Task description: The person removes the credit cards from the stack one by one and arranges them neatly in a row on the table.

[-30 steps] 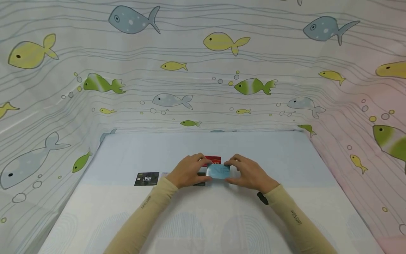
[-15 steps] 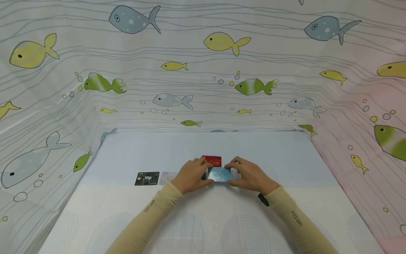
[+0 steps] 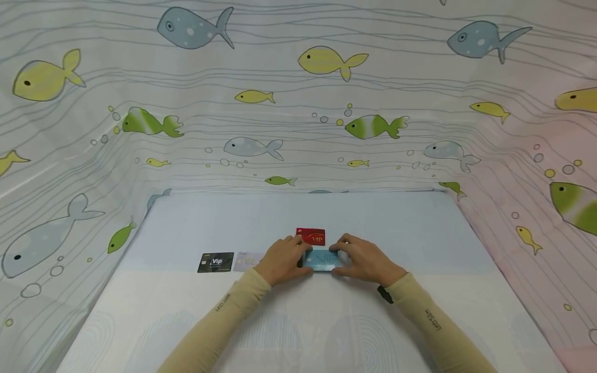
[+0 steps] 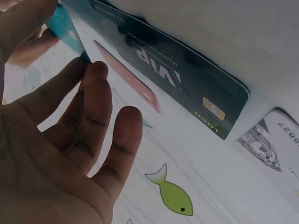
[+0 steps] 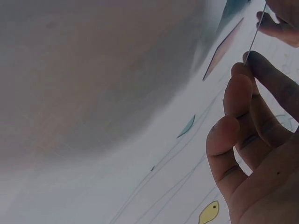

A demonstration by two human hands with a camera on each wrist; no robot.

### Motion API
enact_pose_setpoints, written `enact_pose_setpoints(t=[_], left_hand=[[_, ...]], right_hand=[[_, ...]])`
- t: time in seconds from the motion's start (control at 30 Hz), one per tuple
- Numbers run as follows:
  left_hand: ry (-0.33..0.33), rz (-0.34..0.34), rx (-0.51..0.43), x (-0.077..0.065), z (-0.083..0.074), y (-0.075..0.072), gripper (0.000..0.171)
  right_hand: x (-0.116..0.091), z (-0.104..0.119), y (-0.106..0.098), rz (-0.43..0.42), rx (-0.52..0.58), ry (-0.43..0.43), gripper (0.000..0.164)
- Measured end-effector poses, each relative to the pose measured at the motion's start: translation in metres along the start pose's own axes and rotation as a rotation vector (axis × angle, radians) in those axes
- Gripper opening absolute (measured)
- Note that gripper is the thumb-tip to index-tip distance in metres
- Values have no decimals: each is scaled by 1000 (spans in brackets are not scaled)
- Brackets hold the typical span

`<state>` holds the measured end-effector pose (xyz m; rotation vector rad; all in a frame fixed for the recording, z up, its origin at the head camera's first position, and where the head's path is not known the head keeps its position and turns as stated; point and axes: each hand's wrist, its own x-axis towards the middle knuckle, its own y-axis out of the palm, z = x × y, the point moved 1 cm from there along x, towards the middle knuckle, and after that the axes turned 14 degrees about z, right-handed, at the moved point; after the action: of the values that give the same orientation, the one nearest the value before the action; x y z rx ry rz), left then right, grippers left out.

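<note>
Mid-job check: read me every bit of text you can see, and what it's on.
"VIP": red card.
"VIP", faint: blue card between left hand and right hand.
"Vip": black card farthest left.
"Vip", "Membership", "LOGO", inverted in the left wrist view: dark card beside the left hand.
Probably "Let's Slim": right sleeve.
Pale card: number and letters cut off, not safely readable.
Too small or blurred: left sleeve lettering, the cards' remaining print.
</note>
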<state>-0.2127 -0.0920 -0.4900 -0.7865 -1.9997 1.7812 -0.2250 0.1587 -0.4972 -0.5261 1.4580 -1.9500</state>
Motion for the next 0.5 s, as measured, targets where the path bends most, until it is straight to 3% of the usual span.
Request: enact_pose_setpoints(t=[0.5], left_hand=[[-10, 45, 3, 1, 4, 7, 49]], right_hand=[[4, 4, 6, 51, 4, 33, 51]])
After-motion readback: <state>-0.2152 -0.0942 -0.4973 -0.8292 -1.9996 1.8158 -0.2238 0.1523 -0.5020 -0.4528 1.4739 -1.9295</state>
